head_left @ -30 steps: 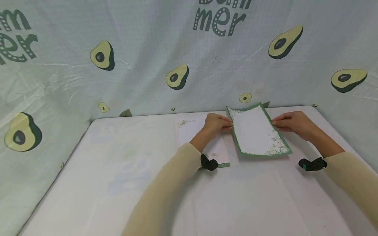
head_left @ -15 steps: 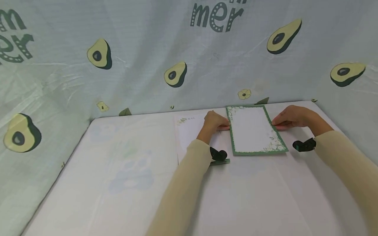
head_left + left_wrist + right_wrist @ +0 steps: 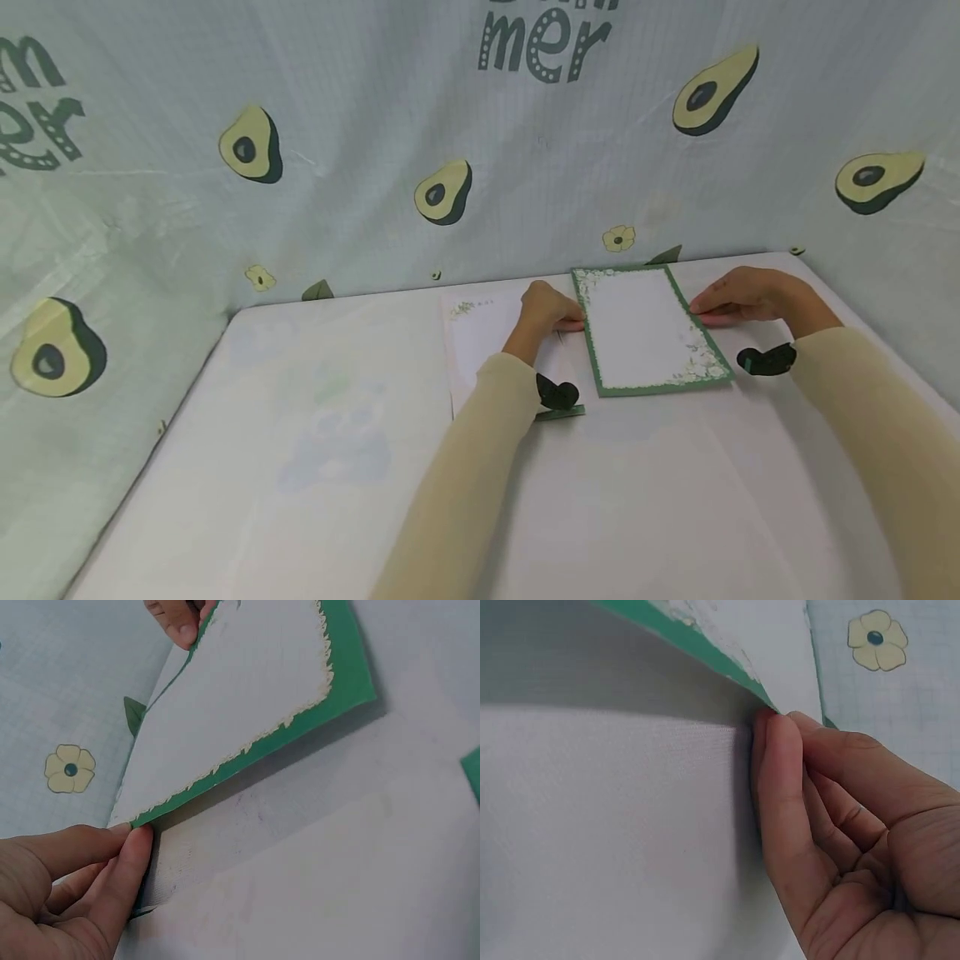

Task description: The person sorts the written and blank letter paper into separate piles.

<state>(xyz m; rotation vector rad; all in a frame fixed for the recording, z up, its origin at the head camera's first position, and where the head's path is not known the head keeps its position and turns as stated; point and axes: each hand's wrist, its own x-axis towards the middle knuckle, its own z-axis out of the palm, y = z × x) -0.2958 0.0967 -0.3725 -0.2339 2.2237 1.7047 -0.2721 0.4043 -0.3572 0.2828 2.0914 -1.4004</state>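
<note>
A white sheet of paper [image 3: 637,333] with a green border and printed flowers in two corners lies toward the back right of the table. My left hand [image 3: 546,310] pinches its left edge between thumb and finger. On the opposite edge, my right hand [image 3: 746,296] pinches it the same way. In the left wrist view the paper [image 3: 232,697] is raised slightly, with a shadow under its near edge. The right wrist view has my right hand [image 3: 847,817] gripping the edge at the thumb and fingertips.
A second pale sheet [image 3: 476,333] with a small floral corner lies under my left forearm. A green strip [image 3: 562,412] shows at its lower end. Behind the white-covered table [image 3: 300,500] hangs an avocado-print cloth [image 3: 337,167].
The paper, curled and tilted a second ago, has come down flatter to the table, still in both hands. My right forearm has shifted up and slightly left.
</note>
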